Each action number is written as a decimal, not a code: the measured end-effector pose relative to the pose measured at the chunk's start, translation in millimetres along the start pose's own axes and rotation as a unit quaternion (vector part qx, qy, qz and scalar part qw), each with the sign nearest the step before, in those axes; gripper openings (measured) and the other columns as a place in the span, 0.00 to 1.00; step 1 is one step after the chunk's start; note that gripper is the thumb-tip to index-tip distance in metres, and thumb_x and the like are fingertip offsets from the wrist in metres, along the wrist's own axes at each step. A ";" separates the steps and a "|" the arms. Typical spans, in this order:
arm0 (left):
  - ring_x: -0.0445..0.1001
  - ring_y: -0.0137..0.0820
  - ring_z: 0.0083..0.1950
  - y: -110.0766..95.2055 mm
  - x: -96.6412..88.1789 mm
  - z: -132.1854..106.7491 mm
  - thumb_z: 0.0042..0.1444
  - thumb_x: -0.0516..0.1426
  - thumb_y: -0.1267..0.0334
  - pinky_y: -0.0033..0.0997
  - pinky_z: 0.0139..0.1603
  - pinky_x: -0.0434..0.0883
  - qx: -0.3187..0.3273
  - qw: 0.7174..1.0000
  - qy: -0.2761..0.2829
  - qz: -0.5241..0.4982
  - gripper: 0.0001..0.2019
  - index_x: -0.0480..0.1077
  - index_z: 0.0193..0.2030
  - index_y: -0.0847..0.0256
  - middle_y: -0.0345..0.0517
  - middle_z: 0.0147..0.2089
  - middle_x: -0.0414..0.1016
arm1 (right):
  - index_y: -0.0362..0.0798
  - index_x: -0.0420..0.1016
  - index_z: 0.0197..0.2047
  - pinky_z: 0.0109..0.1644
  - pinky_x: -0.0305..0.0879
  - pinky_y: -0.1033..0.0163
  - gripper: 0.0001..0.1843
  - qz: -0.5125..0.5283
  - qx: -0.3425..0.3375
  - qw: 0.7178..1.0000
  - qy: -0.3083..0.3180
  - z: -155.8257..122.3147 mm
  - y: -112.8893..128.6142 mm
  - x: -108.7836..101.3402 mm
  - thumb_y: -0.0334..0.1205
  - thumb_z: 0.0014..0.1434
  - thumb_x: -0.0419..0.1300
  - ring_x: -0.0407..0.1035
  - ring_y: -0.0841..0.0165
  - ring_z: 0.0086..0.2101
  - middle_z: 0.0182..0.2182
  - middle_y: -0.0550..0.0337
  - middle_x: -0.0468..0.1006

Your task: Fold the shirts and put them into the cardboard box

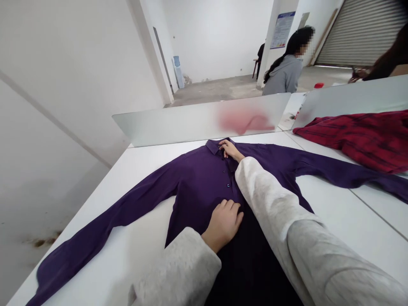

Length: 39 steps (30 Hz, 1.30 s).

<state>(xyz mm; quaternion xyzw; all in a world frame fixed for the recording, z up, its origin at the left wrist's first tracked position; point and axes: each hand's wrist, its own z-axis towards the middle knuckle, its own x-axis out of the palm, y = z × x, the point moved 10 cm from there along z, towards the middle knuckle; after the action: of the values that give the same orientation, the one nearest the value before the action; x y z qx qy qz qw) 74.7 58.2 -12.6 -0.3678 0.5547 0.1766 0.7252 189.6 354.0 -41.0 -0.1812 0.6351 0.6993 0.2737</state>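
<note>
A purple long-sleeved button shirt lies face up and spread out on the white table, its collar pointing away from me. At the neck, my right hand has its bent fingers closed on the edge of the collar. My left hand rests palm down on the lower front of the shirt, fingers slightly curved and thumb apart, holding nothing. Dark buttons show along the front between my hands. My right forearm covers part of the shirt's right side.
A frosted low divider borders the table's far edge, with something reddish blurred behind it. On the right lies a red plaid garment. Beyond the divider sits a person in a grey hoodie; another person's dark sleeve shows at upper right.
</note>
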 end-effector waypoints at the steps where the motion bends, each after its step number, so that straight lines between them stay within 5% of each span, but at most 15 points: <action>1: 0.70 0.36 0.47 8.0 0.8 4.4 0.64 0.47 0.60 0.38 0.49 0.70 -0.020 0.999 -0.019 -0.024 0.14 0.68 0.50 0.63 0.48 0.45 0.74 | 0.47 0.64 0.47 0.21 0.62 0.71 0.14 0.006 -0.013 1.000 -0.020 -4.9 0.9 -4.5 0.31 0.62 0.42 0.64 0.77 0.16 0.31 0.62 0.76; 5: 0.71 0.34 0.46 33.2 7.1 11.2 0.63 0.48 0.64 0.36 0.48 0.71 -0.052 0.993 -0.066 -0.086 0.12 0.66 0.51 0.62 0.47 0.44 0.73 | 0.46 0.66 0.46 0.37 0.70 0.66 0.18 -0.003 -0.072 0.992 -0.106 -23.4 8.5 -24.2 0.29 0.59 0.40 0.72 0.72 0.30 0.37 0.57 0.77; 10: 0.68 0.38 0.53 27.3 10.2 10.1 0.62 0.49 0.64 0.41 0.53 0.70 -0.014 0.994 -0.069 -0.078 0.17 0.63 0.57 0.63 0.51 0.54 0.69 | 0.45 0.69 0.51 0.57 0.60 0.60 0.24 -0.093 -0.124 0.982 -0.111 -30.9 15.9 -35.3 0.25 0.57 0.41 0.67 0.65 0.51 0.51 0.53 0.73; 14: 0.67 0.36 0.56 23.9 9.3 11.1 0.62 0.50 0.64 0.41 0.57 0.67 -0.010 0.993 -0.045 -0.108 0.16 0.65 0.57 0.58 0.47 0.57 0.69 | 0.45 0.66 0.58 0.51 0.64 0.59 0.27 -0.209 -0.142 0.967 -0.028 -28.8 12.3 -23.5 0.24 0.56 0.44 0.70 0.61 0.47 0.56 0.50 0.67; 17: 0.68 0.33 0.53 26.6 8.0 11.5 0.62 0.50 0.64 0.37 0.55 0.68 -0.020 0.988 -0.033 -0.152 0.15 0.67 0.54 0.56 0.44 0.53 0.71 | 0.46 0.70 0.53 0.45 0.65 0.60 0.23 -0.231 -0.156 0.960 0.012 -29.8 11.4 -17.9 0.25 0.57 0.47 0.72 0.63 0.40 0.56 0.48 0.65; 24: 0.69 0.34 0.49 22.5 10.6 11.4 0.62 0.50 0.61 0.36 0.52 0.66 -0.026 0.975 0.011 -0.219 0.16 0.70 0.54 0.55 0.44 0.49 0.74 | 0.44 0.71 0.47 0.46 0.63 0.64 0.20 -0.230 -0.187 0.954 0.051 -29.0 27.0 -29.9 0.23 0.56 0.46 0.68 0.67 0.40 0.44 0.53 0.70; 28: 0.70 0.30 0.38 27.6 12.0 10.4 0.62 0.51 0.58 0.30 0.41 0.68 -0.070 0.949 0.019 -0.307 0.16 0.71 0.54 0.53 0.43 0.45 0.76 | 0.45 0.75 0.45 0.49 0.61 0.67 0.20 -0.208 -0.218 0.948 0.097 -30.5 49.7 -36.5 0.25 0.56 0.47 0.67 0.70 0.41 0.42 0.55 0.69; 34: 0.68 0.25 0.28 24.2 28.4 7.6 0.62 0.50 0.54 0.25 0.31 0.64 -0.100 0.906 0.103 -0.397 0.20 0.68 0.58 0.56 0.40 0.36 0.77 | 0.54 0.78 0.48 0.45 0.62 0.67 0.25 -0.300 -0.223 0.899 0.226 -41.7 56.1 -4.8 0.26 0.56 0.48 0.68 0.71 0.37 0.43 0.56 0.69; 39: 0.70 0.25 0.31 9.1 29.0 4.6 0.61 0.52 0.55 0.26 0.36 0.68 -0.042 0.908 0.141 -0.393 0.16 0.73 0.52 0.53 0.42 0.50 0.76 | 0.56 0.76 0.52 0.44 0.64 0.66 0.25 -0.342 -0.176 0.900 0.207 -35.1 37.5 5.7 0.28 0.58 0.49 0.71 0.69 0.38 0.48 0.54 0.68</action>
<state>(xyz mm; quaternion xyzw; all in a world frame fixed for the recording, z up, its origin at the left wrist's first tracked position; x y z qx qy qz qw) 81.1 63.2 -42.3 -0.6076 0.4536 -0.1531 0.6338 158.9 318.5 -19.4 -0.5731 0.4431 0.6096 0.3219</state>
